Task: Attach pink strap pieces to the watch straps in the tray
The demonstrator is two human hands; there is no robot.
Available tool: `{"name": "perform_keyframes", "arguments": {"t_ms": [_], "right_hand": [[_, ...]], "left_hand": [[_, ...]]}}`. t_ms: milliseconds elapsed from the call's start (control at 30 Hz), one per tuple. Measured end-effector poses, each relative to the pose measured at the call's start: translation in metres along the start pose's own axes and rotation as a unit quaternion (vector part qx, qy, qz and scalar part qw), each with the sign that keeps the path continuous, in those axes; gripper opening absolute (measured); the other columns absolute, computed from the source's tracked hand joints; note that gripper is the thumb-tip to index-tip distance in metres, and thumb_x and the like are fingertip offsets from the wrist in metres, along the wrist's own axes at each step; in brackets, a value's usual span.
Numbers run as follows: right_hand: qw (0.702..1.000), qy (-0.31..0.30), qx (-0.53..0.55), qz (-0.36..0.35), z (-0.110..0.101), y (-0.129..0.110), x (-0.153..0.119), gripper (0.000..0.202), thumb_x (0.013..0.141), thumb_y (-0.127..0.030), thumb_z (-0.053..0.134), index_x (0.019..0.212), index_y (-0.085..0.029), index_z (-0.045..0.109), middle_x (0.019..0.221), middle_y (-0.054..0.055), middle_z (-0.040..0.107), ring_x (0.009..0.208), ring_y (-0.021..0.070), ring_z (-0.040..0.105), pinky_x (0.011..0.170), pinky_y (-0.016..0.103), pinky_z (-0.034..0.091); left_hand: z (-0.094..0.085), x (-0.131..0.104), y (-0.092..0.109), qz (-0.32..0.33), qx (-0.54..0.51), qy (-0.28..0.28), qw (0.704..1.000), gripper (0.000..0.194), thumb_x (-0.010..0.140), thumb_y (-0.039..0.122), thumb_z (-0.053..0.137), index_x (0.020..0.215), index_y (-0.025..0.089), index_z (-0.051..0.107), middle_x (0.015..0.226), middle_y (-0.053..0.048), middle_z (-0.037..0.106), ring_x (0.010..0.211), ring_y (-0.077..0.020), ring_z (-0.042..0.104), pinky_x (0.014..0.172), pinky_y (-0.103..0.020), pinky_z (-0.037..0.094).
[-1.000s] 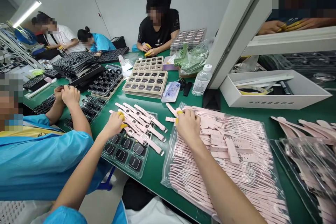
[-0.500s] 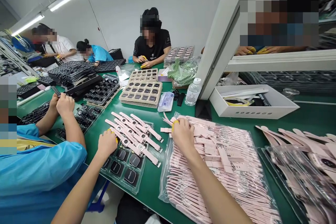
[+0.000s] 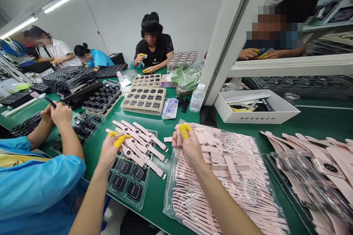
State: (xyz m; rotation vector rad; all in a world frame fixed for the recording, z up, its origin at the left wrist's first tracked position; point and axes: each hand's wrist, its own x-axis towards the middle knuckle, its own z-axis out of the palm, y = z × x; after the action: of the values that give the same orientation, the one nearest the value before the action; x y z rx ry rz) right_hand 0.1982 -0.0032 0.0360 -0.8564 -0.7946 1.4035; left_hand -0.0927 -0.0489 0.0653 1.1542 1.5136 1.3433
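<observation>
My right hand (image 3: 190,145), with yellow finger covers, is closed on a pink watch strap (image 3: 179,140) above the left edge of a clear bag (image 3: 168,202) packed with pink straps (image 3: 198,202). My left hand (image 3: 109,150) is raised beside the pink-strapped watches (image 3: 134,142), its yellow-covered fingers apart with nothing visible in them. Those watches lie side by side across the far part of a clear plastic tray (image 3: 141,202). Nearer me, square dark watch faces (image 3: 117,181) sit in the tray's compartments.
A blue-sleeved co-worker (image 3: 49,176) works close on my left. Beige trays (image 3: 142,112), a water bottle (image 3: 197,98) and a white box (image 3: 256,115) stand farther back. On the right are stacked clear trays (image 3: 300,194) with pink-strapped watches.
My left hand has lifted off the tray of watches and its fingers have parted. My right hand has turned with the strap, bringing it up slightly toward me.
</observation>
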Motion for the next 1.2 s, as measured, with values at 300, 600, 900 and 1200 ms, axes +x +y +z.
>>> {"name": "perform_keyframes", "arguments": {"t_ms": [300, 600, 900, 1200], "right_hand": [[0.982, -0.126, -0.017, 0.138, 0.011, 0.013, -0.011, 0.049, 0.077, -0.062, 0.078, 0.082, -0.022, 0.052, 0.059, -0.006, 0.056, 0.042, 0.0066, 0.038, 0.040, 0.019, 0.027], [0.962, -0.168, -0.058, 0.209, 0.002, 0.022, -0.004, 0.047, 0.075, -0.061, 0.080, 0.082, -0.020, 0.057, 0.053, -0.004, 0.059, 0.038, 0.0068, 0.037, 0.037, 0.020, 0.024], [0.976, -0.126, -0.006, 0.176, 0.007, 0.022, -0.003, 0.043, 0.076, -0.055, 0.081, 0.074, -0.021, 0.055, 0.048, -0.006, 0.053, 0.036, 0.0057, 0.031, 0.035, 0.018, 0.023], [0.975, -0.128, 0.029, 0.178, 0.007, 0.025, -0.004, 0.043, 0.076, -0.054, 0.082, 0.077, -0.021, 0.054, 0.047, -0.007, 0.051, 0.036, 0.0051, 0.029, 0.035, 0.016, 0.022]], "left_hand": [[0.142, 0.033, -0.035, 0.225, 0.085, -0.254, 0.937, 0.038, 0.087, 0.009, 0.052, 0.121, 0.020, 0.064, 0.122, -0.010, 0.070, 0.114, -0.0230, 0.067, 0.103, -0.041, 0.053], [0.126, 0.034, -0.045, 0.317, 0.133, -0.271, 0.899, 0.061, 0.079, -0.001, 0.044, 0.131, 0.022, 0.066, 0.128, -0.009, 0.070, 0.119, -0.0236, 0.063, 0.104, -0.041, 0.052], [0.131, 0.024, -0.039, 0.256, 0.119, -0.249, 0.927, 0.055, 0.082, 0.003, 0.043, 0.129, 0.022, 0.066, 0.124, -0.010, 0.070, 0.114, -0.0231, 0.066, 0.100, -0.039, 0.053], [0.131, 0.023, -0.041, 0.241, 0.121, -0.241, 0.932, 0.056, 0.082, 0.002, 0.045, 0.129, 0.022, 0.065, 0.120, -0.008, 0.070, 0.106, -0.0224, 0.067, 0.094, -0.036, 0.053]]}}
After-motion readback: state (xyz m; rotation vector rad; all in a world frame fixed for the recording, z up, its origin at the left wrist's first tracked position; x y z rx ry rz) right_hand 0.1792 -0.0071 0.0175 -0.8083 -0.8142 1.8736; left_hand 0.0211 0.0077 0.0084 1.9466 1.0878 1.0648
